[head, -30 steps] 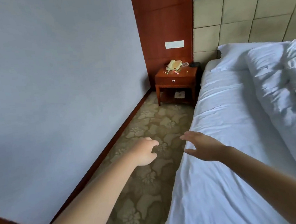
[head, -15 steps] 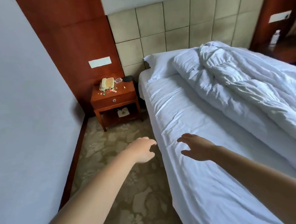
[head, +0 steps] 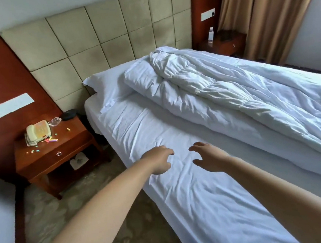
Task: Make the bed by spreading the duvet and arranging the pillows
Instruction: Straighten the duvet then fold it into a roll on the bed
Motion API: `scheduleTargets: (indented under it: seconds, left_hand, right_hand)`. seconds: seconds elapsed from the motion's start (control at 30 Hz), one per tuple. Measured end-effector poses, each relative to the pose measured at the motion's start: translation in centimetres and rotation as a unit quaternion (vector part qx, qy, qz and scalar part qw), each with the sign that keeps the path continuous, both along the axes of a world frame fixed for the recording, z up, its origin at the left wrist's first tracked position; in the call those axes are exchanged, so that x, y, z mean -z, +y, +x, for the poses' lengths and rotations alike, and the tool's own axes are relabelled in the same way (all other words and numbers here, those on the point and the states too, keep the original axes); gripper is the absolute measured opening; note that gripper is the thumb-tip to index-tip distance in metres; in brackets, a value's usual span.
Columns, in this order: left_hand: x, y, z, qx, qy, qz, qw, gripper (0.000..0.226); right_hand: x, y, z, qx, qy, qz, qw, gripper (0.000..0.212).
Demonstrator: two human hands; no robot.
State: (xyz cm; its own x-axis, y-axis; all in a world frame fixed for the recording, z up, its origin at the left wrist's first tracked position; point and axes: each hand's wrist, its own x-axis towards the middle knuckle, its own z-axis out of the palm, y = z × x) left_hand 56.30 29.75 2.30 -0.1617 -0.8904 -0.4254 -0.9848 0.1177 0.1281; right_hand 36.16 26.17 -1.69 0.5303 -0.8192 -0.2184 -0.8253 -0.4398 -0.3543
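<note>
A white duvet [head: 232, 94] lies bunched in a long roll along the far half of the bed [head: 193, 197], leaving the near half of the white sheet bare. One white pillow [head: 108, 85] rests at the head end, partly under the duvet's top. My left hand [head: 158, 161] and my right hand [head: 209, 158] reach out over the bare sheet near the bed's left edge, fingers loosely curled and holding nothing. Both are well short of the duvet.
A wooden nightstand [head: 59, 151] with a cream telephone [head: 37, 132] and small coloured bits stands left of the bed, against a wood panel. A second nightstand with a water bottle [head: 211, 34] sits far right beside brown curtains [head: 263, 11]. Patterned carpet runs along the bed.
My view has swung right, from the wall and carpet onto the bed. Both hands have moved from beside the bed's edge to above the bare sheet.
</note>
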Motion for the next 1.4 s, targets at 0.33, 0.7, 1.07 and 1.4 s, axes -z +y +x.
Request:
scheduleTargets:
  seconds: [0.33,0.7,1.07,1.4]
  left_hand:
    - [2.2,-19.4,-3.0,0.134,-0.032,-0.002,0.990,0.045]
    - [7.3,-39.9,-11.0,0.342,-0.024,0.009,0.939,0.043]
    - [11.7,-51.6,-24.6,0.430,0.009,-0.015,0.903,0.037]
    - [17.5,-54.8,-35.9,0.382,0.064,0.034,0.921,0.079]
  right_hand:
    - [3.1,-12.8,-2.8,0.156,-0.001,0.034,0.987,0.052]
    - [6.8,-24.5,-8.0,0.368,-0.002,0.080,0.926,0.046]
    - [9.9,-31.2,-19.0,0.552,0.012,0.091,0.829,0.040]
    - [16.0,-38.0,-31.3,0.616,0.088,0.094,0.777,0.078]
